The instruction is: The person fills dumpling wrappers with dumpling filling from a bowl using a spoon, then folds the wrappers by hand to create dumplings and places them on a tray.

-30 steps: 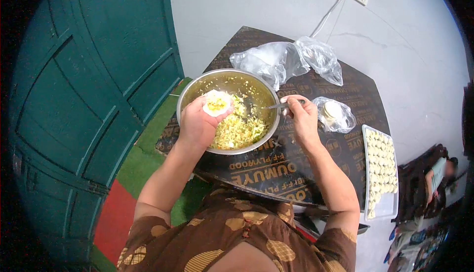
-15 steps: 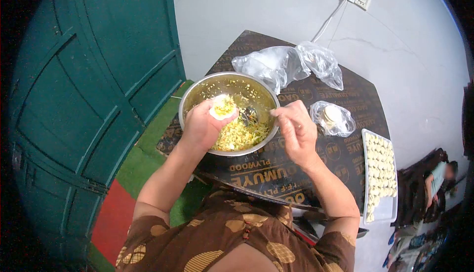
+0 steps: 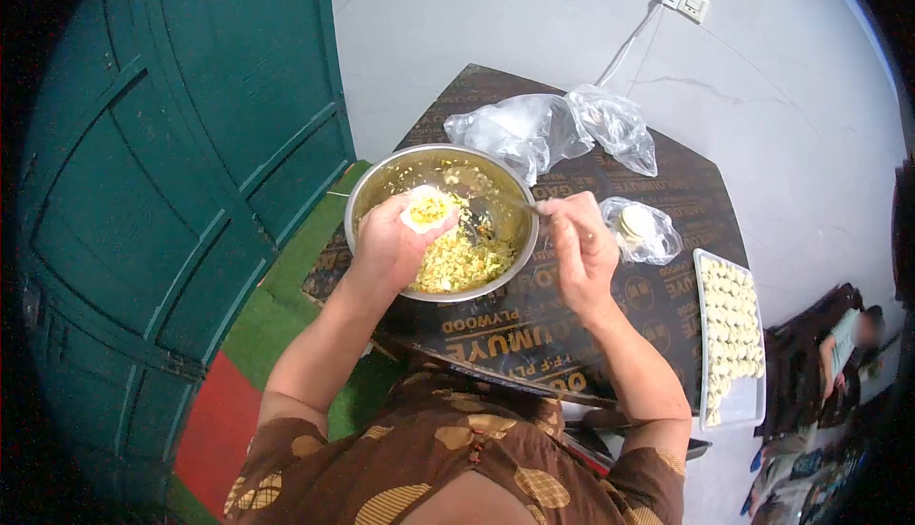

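Cupped over the near left side of a steel bowl, my left hand holds a round dumpling wrapper. Yellow-green chopped filling sits in the wrapper's middle. More of the same filling lies in the bowl. By the bowl's right rim, my right hand is closed on the thin handle of a metal spoon. The spoon points left over the bowl; its far end is blurred and hard to make out against the steel.
Clear plastic bags lie behind the bowl. A smaller bag with round wrappers is to the right. At the table's right edge, a white tray carries rows of dumplings. A person is farther off at right. A green door stands at left.
The spoon has swung so that more of its handle shows, pointing left over the bowl. My right hand has shifted slightly right. My left hand keeps the filled wrapper nearly in place.
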Action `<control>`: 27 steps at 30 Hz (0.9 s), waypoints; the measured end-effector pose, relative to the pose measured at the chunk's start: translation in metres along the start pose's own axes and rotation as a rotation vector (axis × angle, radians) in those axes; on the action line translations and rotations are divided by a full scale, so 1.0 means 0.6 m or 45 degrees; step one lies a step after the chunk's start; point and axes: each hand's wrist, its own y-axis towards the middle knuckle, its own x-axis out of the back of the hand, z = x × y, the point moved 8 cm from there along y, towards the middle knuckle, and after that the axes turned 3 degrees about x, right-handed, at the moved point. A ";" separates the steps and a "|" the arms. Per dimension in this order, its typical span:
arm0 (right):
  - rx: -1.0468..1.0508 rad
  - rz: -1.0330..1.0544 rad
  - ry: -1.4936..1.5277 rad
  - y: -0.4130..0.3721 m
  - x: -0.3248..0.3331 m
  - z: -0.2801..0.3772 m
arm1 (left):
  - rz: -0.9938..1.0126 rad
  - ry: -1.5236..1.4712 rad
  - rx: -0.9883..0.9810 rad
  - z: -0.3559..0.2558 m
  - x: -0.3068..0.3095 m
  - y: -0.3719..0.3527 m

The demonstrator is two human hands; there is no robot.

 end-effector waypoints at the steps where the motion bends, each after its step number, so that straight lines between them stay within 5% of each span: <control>1: -0.160 -0.110 0.037 -0.006 0.011 -0.019 | -0.006 -0.035 -0.020 -0.002 0.004 0.000; 2: -0.163 -0.118 0.032 -0.011 0.010 -0.025 | -0.002 -0.031 -0.012 -0.003 0.012 0.001; 4: -0.542 -0.193 0.317 -0.037 -0.001 -0.080 | 0.220 1.113 -0.342 -0.027 -0.014 -0.008; 6: -0.761 -0.078 0.299 -0.053 -0.014 -0.097 | 0.245 1.060 -0.300 -0.026 -0.039 -0.017; 8: -0.861 0.054 0.295 -0.068 -0.028 -0.113 | 0.174 0.266 -0.097 -0.022 -0.060 -0.027; 9: -0.860 0.047 0.394 -0.070 -0.037 -0.114 | 0.178 0.193 -0.049 -0.017 -0.067 -0.026; 18: -1.087 0.251 0.475 -0.105 -0.027 -0.086 | 0.377 0.134 0.088 0.033 -0.184 -0.068; 19: -1.089 0.249 0.525 -0.108 -0.027 -0.085 | 0.506 0.581 -0.022 0.039 -0.212 -0.081; 20: -1.091 0.243 0.522 -0.110 -0.021 -0.082 | 0.510 0.581 -0.016 0.048 -0.224 -0.087; 23: -1.074 0.231 0.606 -0.117 -0.007 -0.074 | 0.417 0.226 0.318 0.106 -0.235 -0.097; 26: -0.657 0.129 0.350 -0.109 0.030 -0.061 | 0.549 0.237 0.421 0.147 -0.278 -0.119; 27: -0.834 -0.056 0.533 -0.122 0.039 -0.064 | 0.554 0.204 0.481 0.160 -0.285 -0.125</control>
